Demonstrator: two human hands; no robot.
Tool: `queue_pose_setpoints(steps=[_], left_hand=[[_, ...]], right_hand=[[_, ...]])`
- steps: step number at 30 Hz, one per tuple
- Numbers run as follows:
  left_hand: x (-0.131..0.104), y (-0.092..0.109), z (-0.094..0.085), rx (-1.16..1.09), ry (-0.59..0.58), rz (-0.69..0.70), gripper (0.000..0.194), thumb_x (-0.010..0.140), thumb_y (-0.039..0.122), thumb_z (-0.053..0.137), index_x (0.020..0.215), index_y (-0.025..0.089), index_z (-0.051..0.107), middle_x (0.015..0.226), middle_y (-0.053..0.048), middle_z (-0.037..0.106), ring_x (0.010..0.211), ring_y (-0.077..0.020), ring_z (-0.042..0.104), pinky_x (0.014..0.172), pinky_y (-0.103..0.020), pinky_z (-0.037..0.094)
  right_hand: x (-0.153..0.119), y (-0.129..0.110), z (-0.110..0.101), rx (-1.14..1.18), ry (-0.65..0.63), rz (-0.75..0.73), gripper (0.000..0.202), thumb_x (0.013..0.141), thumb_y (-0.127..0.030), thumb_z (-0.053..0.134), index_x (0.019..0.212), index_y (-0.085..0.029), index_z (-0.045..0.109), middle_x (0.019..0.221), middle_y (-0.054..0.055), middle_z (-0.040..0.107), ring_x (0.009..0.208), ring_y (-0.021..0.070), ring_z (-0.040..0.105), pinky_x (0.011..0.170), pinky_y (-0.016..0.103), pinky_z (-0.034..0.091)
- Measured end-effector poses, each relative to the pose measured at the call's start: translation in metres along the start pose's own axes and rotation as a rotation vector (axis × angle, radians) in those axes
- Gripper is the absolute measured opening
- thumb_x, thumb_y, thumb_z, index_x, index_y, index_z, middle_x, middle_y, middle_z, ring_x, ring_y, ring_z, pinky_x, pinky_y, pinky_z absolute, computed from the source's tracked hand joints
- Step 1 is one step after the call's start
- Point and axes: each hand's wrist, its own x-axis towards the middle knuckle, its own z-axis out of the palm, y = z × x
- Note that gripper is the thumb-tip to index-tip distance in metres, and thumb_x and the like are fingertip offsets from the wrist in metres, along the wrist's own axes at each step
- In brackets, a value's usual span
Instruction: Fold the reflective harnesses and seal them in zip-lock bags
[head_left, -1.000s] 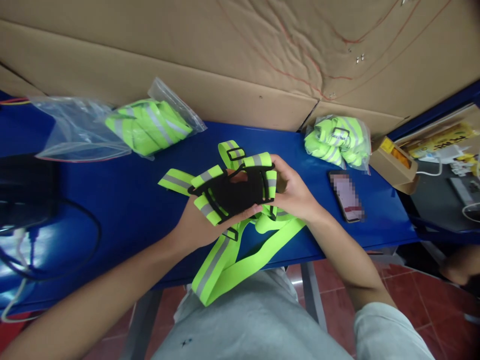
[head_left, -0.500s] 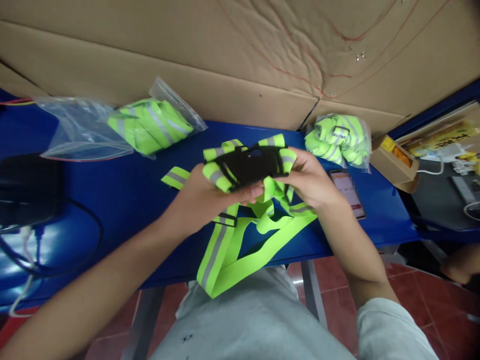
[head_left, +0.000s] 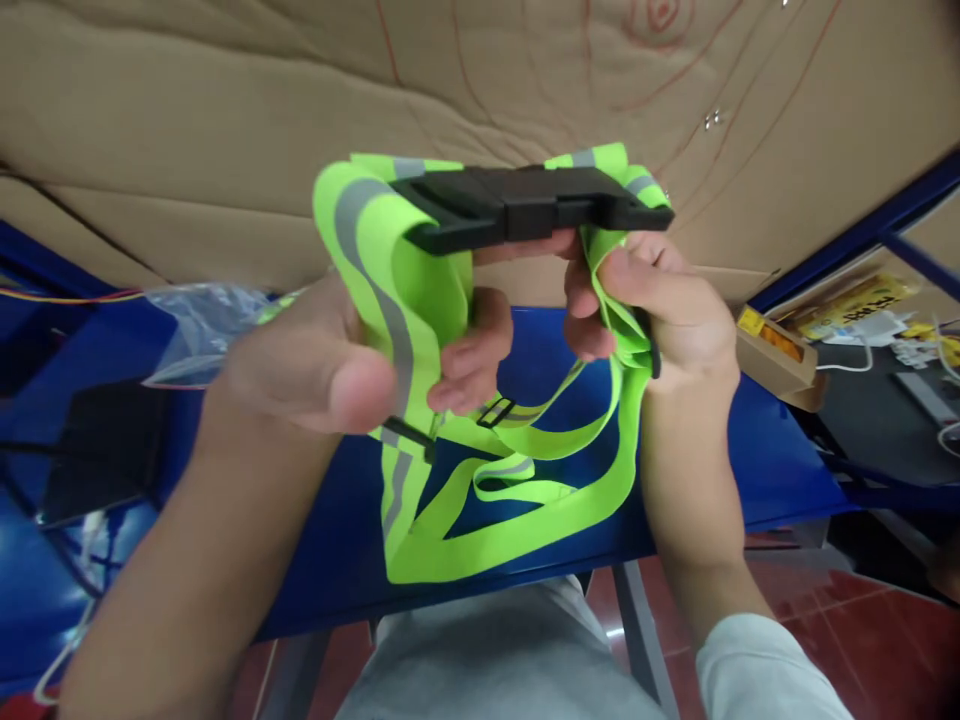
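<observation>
A neon-yellow reflective strap with a grey stripe hangs in loops from both my hands. Its black side-release buckle is held up close to me, the two halves joined. My left hand curls around the strap on the buckle's left, thumb in front and fingertips behind. On the other side my right hand pinches the strap's folds below the buckle's right end. A black slider sits on the strap under my left hand, and another slider hangs in the middle. The lower loops lie over the table's front part.
The blue table stands against a cardboard wall. A clear plastic bag lies behind my left hand, and a black device with cables is at the left. An open cardboard box stands at the right.
Both hands have lifted the buckle and strap up toward me. The buckle has turned edge-on, and the strap loops hang more spread out below.
</observation>
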Motion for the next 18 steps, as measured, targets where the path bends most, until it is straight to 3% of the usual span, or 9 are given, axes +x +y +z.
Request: queue_pose_setpoints(steps=[4,10,16,18], left_hand=[[-0.001,-0.005,0.014,-0.032,-0.010,-0.001,0.050,0.092,0.066,0.071,0.118,0.023,0.075,0.106,-0.006,0.080,0.112,-0.0318,0.078,0.087,-0.047,0.069],[0.005,0.009,0.017,-0.090,-0.275,-0.067,0.037,0.088,0.054,0.081,0.100,0.019,0.079,0.096,-0.003,0.080,0.091,-0.0258,0.081,0.088,-0.047,0.068],[0.004,0.005,0.016,-0.141,-0.347,-0.180,0.034,0.093,0.048,0.076,0.102,0.016,0.078,0.086,-0.005,0.081,0.080,-0.0260,0.081,0.074,-0.042,0.069],[0.005,-0.001,0.020,-0.162,-0.268,-0.125,0.028,0.094,0.043,0.076,0.103,0.017,0.077,0.092,-0.003,0.082,0.085,-0.0243,0.082,0.078,-0.040,0.069]], right_hand=[[0.003,0.008,0.008,-0.082,0.149,-0.011,0.031,0.084,-0.052,0.082,0.087,-0.025,0.066,0.079,-0.003,0.070,0.074,0.0144,0.072,0.075,0.028,0.066],[0.001,0.022,0.007,-0.102,0.117,0.013,0.024,0.093,-0.043,0.073,0.105,-0.023,0.066,0.092,0.000,0.074,0.079,0.0180,0.076,0.075,0.036,0.068],[0.000,0.033,0.009,-0.185,0.131,-0.046,0.040,0.092,-0.057,0.075,0.113,-0.024,0.065,0.091,-0.001,0.074,0.072,0.0173,0.076,0.061,0.029,0.064],[0.002,0.037,0.013,-0.238,0.210,-0.090,0.042,0.095,-0.061,0.071,0.116,-0.025,0.065,0.096,0.000,0.075,0.084,0.0197,0.077,0.067,0.031,0.065]])
